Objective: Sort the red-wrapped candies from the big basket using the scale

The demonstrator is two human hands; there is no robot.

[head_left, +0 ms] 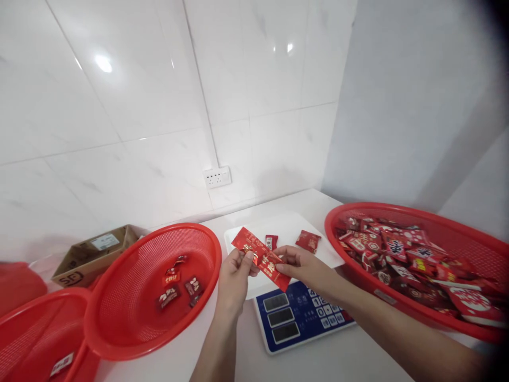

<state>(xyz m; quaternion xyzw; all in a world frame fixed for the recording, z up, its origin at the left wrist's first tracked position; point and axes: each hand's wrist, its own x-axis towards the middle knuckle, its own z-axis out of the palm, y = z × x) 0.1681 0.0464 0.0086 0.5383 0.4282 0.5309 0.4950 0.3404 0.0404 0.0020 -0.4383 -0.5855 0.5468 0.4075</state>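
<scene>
Red packet (261, 258) between left hand (235, 270) and right hand (301, 265); scale (302, 313) beneath (edge exposed).

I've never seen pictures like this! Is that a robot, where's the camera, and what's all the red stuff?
No robot here: these are a person's own two bare hands. There is just one picture, from a camera on the person's head, looking forward and down.

The left hand and right hand hold a long red packet between them. Behind it, two smaller packets lie on a white tray. The blue and white machine with buttons and three dark little screens looks like a weighing scale.

On the right, a big red basket holds a pile of packets. On the left, another red basket has only a few.
</scene>
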